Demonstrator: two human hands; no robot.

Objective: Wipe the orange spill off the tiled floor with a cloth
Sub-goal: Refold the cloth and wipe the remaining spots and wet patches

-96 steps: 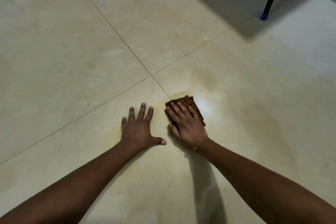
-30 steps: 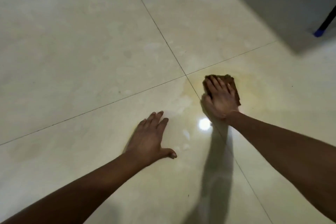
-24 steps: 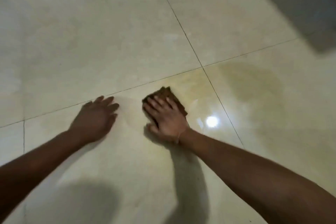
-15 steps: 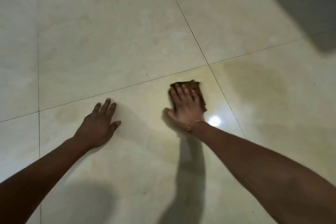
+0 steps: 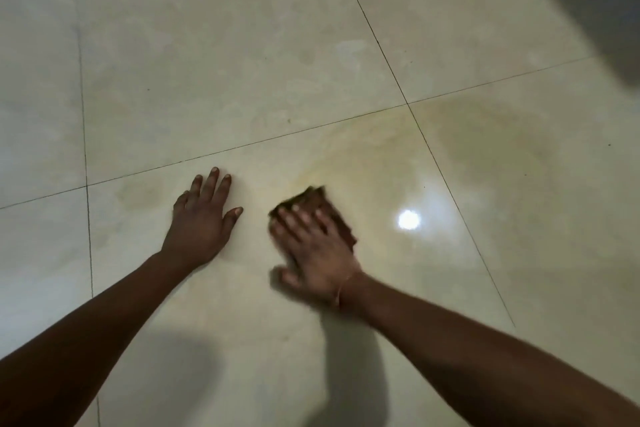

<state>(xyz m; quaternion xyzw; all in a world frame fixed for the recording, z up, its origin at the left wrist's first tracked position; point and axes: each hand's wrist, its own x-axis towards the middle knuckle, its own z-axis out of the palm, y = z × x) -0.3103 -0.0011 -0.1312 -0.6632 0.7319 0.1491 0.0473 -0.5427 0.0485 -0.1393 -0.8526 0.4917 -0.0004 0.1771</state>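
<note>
Covering the whole view, a glossy cream tiled floor [image 5: 207, 62] is crossed by dark grout lines; a lamp glare [image 5: 408, 219] and a grey shadow at upper right are seen. A yellowish spill [image 5: 485, 149] is smeared right of centre. A brown cloth [image 5: 320, 203], long axis running far-left to near-right, is pressed flat under the right hand [image 5: 311, 253], fingers spread. The left hand [image 5: 201, 229] is laid open, holding nothing.
</note>
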